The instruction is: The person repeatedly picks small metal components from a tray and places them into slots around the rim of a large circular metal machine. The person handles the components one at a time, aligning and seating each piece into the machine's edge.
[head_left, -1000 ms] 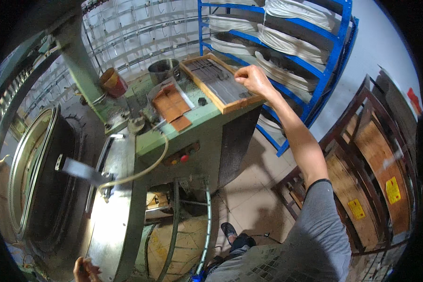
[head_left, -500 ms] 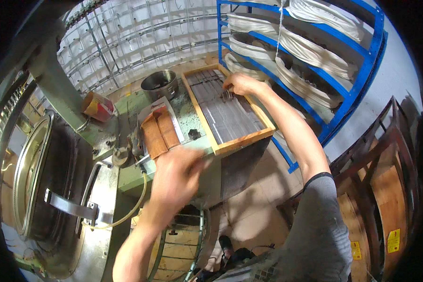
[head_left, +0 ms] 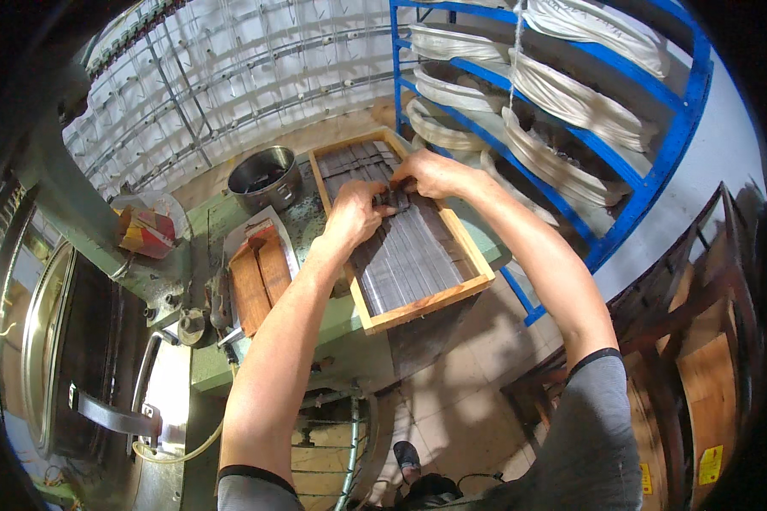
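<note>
A shallow wooden-framed tray [head_left: 418,315] lies in front of me, lined with rows of thin grey strips [head_left: 405,264]. Both hands meet over its middle. My left hand [head_left: 355,213] reaches in from the left, thumb and fingers pinched on a small bunch of the dark grey strips. Just to its right, my right hand [head_left: 435,174] is closed at the other side of the same bunch, its fingertips curled down and partly hidden. Farther back in the tray, more strips lie with darker bands across them.
Left of the tray are a steel pot [head_left: 265,179] with dark contents and a brown wooden block [head_left: 260,281] on a pale sheet. A red-and-yellow container [head_left: 147,232] stands by the green machine [head_left: 85,187]. A blue rack [head_left: 609,243] with white cloth slings rises at right.
My left hand has moved forward from the near edge of the bench to the tray's middle, beside the right. The right hand stays over the strips, and the view has shifted slightly.
</note>
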{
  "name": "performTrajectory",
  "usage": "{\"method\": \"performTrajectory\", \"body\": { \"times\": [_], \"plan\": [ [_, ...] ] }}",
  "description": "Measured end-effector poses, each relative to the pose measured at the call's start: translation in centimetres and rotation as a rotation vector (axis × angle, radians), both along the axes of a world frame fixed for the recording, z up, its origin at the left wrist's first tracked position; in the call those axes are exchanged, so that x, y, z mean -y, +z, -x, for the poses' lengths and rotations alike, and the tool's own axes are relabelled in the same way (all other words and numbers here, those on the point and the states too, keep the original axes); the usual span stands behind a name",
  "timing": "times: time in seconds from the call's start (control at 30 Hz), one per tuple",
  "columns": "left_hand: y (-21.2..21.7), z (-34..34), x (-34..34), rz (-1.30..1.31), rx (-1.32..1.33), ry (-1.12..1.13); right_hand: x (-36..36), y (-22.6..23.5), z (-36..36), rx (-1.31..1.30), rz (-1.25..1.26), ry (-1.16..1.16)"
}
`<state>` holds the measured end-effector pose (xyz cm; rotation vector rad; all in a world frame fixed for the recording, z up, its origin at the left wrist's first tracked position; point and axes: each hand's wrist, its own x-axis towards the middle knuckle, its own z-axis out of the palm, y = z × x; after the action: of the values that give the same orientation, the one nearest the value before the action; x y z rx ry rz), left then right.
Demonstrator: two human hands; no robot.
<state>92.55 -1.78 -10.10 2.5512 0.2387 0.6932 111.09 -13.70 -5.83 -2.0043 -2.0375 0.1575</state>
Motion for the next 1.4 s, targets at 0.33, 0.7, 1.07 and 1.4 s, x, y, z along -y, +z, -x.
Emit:
{"method": "performTrajectory", "body": {
  "times": [0.33,0.7,1.07,1.4],
  "plan": [
    [0.1,-0.4,-0.4,0.003,-0.012,-0.033,-0.8,0.0,0.2,0.142,-0.038,0.152],
    [-0.3,-1.9,-3.4,0.397,-0.154,-0.019,-0.4,1.3,1.9,0.488,-0.088,0.199],
    [8.0,2.2,-3.1,0.834,-0.271,-0.352,2.4,5.1,6.5,0.588,-0.427,0.464],
    [9.7,20.1,2.9,1.056,-0.112,-0.067,5.4,6.9,20.2,-0.213,-0.440,0.462]
  ]
}}
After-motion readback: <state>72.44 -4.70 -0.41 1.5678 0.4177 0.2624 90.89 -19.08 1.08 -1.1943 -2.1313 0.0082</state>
